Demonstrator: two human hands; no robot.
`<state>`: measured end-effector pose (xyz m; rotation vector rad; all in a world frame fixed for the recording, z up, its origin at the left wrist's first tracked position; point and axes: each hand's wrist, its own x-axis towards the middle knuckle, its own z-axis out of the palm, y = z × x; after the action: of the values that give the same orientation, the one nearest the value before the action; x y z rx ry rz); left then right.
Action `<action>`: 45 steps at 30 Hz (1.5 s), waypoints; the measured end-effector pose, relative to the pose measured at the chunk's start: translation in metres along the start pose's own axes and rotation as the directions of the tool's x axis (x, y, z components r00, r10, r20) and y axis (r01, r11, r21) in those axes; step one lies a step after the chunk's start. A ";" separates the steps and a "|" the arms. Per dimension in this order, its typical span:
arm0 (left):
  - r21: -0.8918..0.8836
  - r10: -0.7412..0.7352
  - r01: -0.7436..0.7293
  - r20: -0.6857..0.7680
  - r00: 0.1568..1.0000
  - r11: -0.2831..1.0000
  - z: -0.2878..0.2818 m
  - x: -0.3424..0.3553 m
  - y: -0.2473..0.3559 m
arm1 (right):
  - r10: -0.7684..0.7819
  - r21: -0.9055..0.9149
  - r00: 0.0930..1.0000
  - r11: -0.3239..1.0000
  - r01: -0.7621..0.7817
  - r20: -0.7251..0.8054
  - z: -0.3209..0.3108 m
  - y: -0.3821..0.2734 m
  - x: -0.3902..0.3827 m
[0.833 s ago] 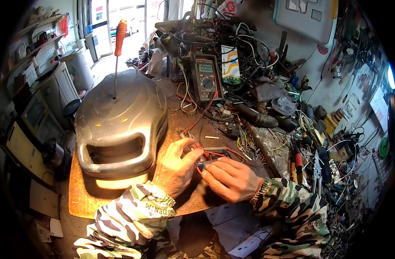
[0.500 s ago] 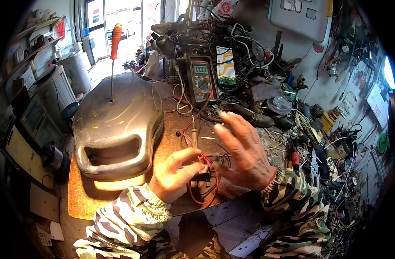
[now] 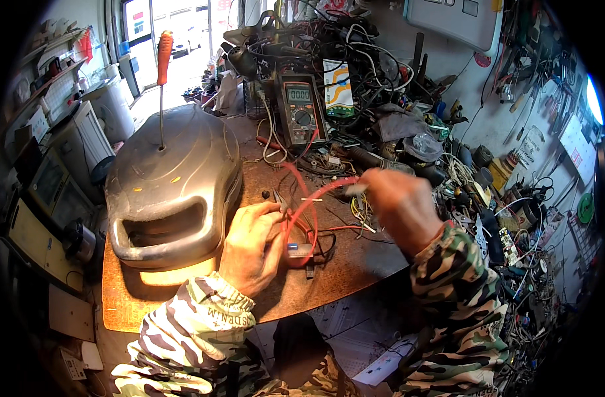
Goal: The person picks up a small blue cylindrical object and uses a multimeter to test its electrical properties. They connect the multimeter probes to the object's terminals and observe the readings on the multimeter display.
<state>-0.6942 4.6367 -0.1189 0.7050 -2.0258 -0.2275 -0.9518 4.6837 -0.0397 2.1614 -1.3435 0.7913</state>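
My left hand (image 3: 253,248) is curled beside a tangle of red and black wires on the worn wooden bench (image 3: 127,301); a small pointed metal tool (image 3: 280,200) shows at its fingertips, but its exact grip is hidden. My right hand (image 3: 398,205), blurred, pinches a red wire (image 3: 337,184) raised above the bench, along with a pale piece too blurred to name. A small cylindrical part (image 3: 300,250) lies among wires below. Left of my hands sits a dark plastic battery-case-like shell (image 3: 158,188) with a handle opening and an orange-handled screwdriver (image 3: 164,58) standing upright in it.
A multimeter (image 3: 302,110) with leads stands at the back beside a white-yellow box (image 3: 338,88). Piles of cables (image 3: 382,40), tools and parts (image 3: 488,218) crowd the back and right. An open doorway lies behind; cabinets and shelves (image 3: 67,66) line the left.
My right hand rose and moved right, going from spread fingers to gripping the red wire, which is now stretched upward. My left hand shifted slightly up and left.
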 end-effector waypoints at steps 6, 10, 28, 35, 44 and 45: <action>0.035 -0.071 0.064 0.283 0.956 0.997 -0.001 -0.007 -0.004 | 0.386 -0.116 0.922 0.915 -0.385 -0.020 -0.017 0.034 -0.004; 0.115 -0.047 0.005 0.368 0.929 0.993 -0.001 -0.009 -0.007 | 0.501 -0.108 0.854 0.865 -0.489 0.142 0.011 0.041 -0.013; 0.261 -0.293 0.247 0.155 0.944 0.933 0.007 -0.015 -0.010 | 0.434 0.194 0.860 0.850 -0.490 0.270 0.046 0.016 -0.025; 0.208 -0.123 0.099 0.107 0.987 0.973 0.004 -0.008 -0.005 | 0.339 0.616 0.631 0.167 -0.770 0.697 0.034 -0.004 -0.016; 0.061 -0.209 0.205 0.060 0.976 0.977 0.000 -0.003 0.011 | 0.286 0.677 0.767 0.361 -0.642 0.575 0.046 -0.033 -0.024; 0.057 -0.213 0.211 0.037 0.976 0.976 0.000 -0.003 0.010 | 0.311 0.666 0.737 0.317 -0.675 0.600 0.045 -0.034 -0.023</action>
<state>-0.6970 4.6468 -0.1163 0.9582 -2.0024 -0.3167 -0.9195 4.6828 -0.0909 2.7204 -2.2709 1.6945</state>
